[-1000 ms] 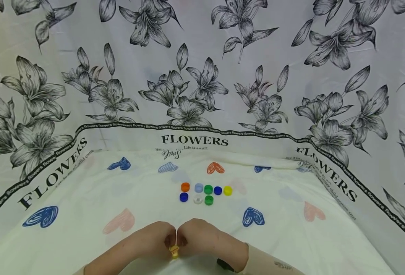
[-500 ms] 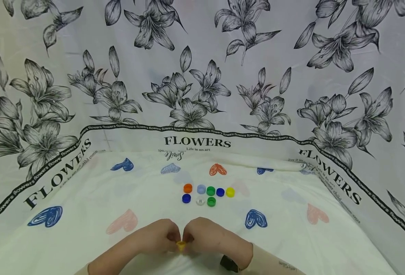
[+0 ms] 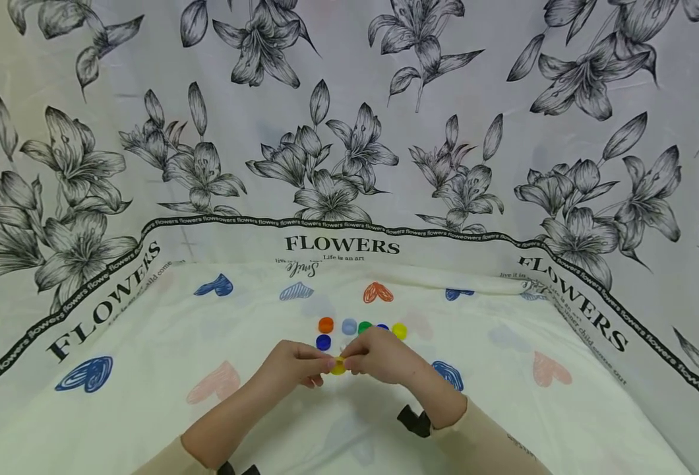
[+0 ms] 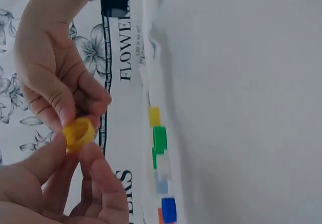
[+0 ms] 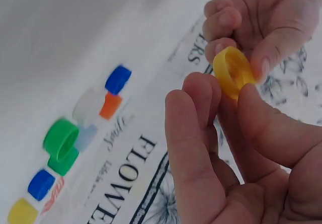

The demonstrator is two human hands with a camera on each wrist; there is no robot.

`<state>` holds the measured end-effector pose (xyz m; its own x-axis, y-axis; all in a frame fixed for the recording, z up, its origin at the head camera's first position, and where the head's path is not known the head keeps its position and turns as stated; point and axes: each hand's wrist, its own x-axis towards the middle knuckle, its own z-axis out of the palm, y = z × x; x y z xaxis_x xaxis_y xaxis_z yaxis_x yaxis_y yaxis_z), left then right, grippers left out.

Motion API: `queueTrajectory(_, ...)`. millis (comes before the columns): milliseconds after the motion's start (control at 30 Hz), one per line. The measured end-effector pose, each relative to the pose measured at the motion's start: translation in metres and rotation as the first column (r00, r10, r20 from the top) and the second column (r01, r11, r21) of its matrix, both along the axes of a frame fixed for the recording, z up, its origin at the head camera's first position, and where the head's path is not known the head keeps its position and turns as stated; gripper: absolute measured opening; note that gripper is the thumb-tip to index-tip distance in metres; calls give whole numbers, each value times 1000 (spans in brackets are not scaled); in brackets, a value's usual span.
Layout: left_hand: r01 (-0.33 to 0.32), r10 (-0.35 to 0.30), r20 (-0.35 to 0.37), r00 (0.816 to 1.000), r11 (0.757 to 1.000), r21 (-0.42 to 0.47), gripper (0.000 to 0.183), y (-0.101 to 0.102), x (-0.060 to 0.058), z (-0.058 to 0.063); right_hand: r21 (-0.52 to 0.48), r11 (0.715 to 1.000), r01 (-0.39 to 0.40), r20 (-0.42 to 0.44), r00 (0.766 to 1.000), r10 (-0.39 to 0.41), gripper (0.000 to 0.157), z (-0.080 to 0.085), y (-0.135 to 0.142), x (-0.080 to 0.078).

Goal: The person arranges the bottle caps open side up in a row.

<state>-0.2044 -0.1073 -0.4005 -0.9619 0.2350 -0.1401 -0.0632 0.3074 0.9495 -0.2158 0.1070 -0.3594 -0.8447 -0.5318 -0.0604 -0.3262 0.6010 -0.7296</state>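
Note:
A yellow bottle cap [image 3: 338, 368] is held between both hands over the cloth, near the caps. My left hand [image 3: 290, 366] pinches it from the left with thumb and fingers. From the right, my right hand [image 3: 380, 356] pinches its other side. In the left wrist view the cap [image 4: 79, 134] shows its hollow inside, fingertips on its rim. The right wrist view shows the cap [image 5: 233, 72] tilted, its ring-like wall and open side facing the camera.
Bottle caps lie in two rows beyond the hands: orange [image 3: 326, 324], light blue [image 3: 349, 326], yellow [image 3: 399, 331] and blue [image 3: 323, 342]. My right hand partly covers others, including a green cap [image 5: 61, 138]. Floral cloth [image 3: 349, 165] rises behind.
Both hands have moved forward from the near edge toward the caps, raising the yellow cap with them. My right hand now overlaps part of the cap rows.

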Motion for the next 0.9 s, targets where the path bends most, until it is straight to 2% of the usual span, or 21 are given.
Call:
queueTrajectory(167, -87, 95, -56, 994, 987, 132, 23, 26, -14, 0, -96, 990, 101, 25, 995, -99, 10, 5, 18, -14)
queueTrajectory(400, -107, 128, -120, 985, 980, 167, 20, 56, -29, -1, -97, 970, 223, 51, 974, -219, 9, 4, 35, -30)
queueTrajectory(533, -95, 109, -98, 989, 986, 137, 20, 68, -33, -5, -74, 954, 290, 92, 955, -283, 9, -2, 41, -39)
queueTrajectory(667, -48, 53, -39, 998, 993, 110, 24, 77, -35, -8, -34, 940, 339, 135, 934, -332, 9, -9, 48, -47)
queueTrajectory(900, 2, -3, 9, 1000, 997, 81, 30, 86, -34, -9, 21, 936, 350, 174, 921, -348, 12, -19, 60, -59)
